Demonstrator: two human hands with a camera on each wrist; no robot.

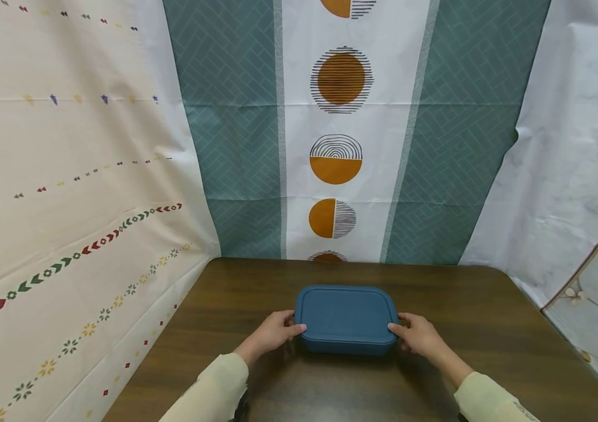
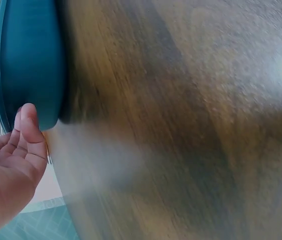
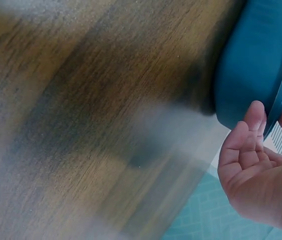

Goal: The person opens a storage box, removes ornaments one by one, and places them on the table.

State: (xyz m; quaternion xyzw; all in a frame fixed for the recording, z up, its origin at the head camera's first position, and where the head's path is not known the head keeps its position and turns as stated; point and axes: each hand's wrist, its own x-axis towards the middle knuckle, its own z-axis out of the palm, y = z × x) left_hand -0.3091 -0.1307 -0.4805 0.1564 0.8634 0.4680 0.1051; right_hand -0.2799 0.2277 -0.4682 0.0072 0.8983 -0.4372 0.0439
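Observation:
A blue rectangular lidded container (image 1: 347, 315) with rounded corners sits near the middle of the wooden table, its lid on top. My left hand (image 1: 276, 332) grips its left end, thumb over the lid's edge and fingers curled below the rim. At the opposite end my right hand (image 1: 419, 335) holds it the same way, thumb on the lid's right edge. The left wrist view shows the container's side wall (image 2: 33, 60) with fingertips against it under the rim. In the right wrist view the fingers (image 3: 255, 116) likewise touch the wall beneath the lid's lip.
The brown wooden table (image 1: 256, 275) extends around the container, with rounded far corners. A teal and white patterned cloth (image 1: 241, 146) hangs behind its far edge. Cream embroidered fabric (image 1: 67, 234) hangs on the left, and white marbled fabric (image 1: 567, 176) on the right.

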